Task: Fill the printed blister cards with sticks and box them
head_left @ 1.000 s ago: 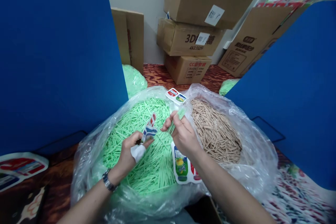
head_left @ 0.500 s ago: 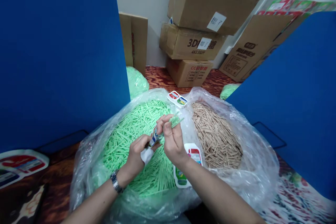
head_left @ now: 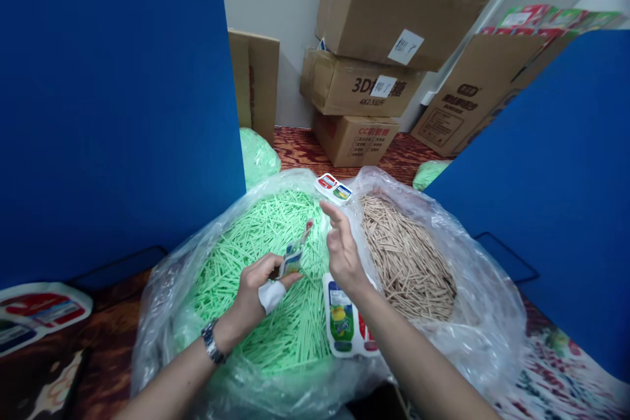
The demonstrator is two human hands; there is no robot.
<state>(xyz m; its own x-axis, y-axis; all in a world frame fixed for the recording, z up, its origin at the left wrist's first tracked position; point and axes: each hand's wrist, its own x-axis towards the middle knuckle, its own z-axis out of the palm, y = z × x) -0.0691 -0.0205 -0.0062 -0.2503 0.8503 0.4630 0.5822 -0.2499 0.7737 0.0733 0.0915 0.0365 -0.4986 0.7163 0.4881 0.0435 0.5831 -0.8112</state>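
My left hand (head_left: 251, 295) is closed on a small printed plastic packet (head_left: 291, 258), pinched between thumb and fingers. A thin piece with a red tip (head_left: 308, 226) sticks up from the packet's top. Something white (head_left: 272, 296) lies against the base of my left thumb. My right hand (head_left: 343, 252) hovers to the right of the packet, apart from it, index finger stretched out and nothing seen in it. Under both hands is a clear plastic bag full of thin green sticks (head_left: 251, 230). Beside it, another bag holds brown sticks (head_left: 406, 256).
Two printed cards, one small (head_left: 333, 189) and one larger (head_left: 340, 318), lie between the bags. Blue panels (head_left: 113, 111) stand on both sides. Stacked cardboard boxes (head_left: 367, 88) stand against the back wall, and another carton (head_left: 467, 92) leans at the right.
My right hand has let go of the green piece it pinched by the packet, moved right and opened out. The left hand keeps the packet, now more plainly seen.
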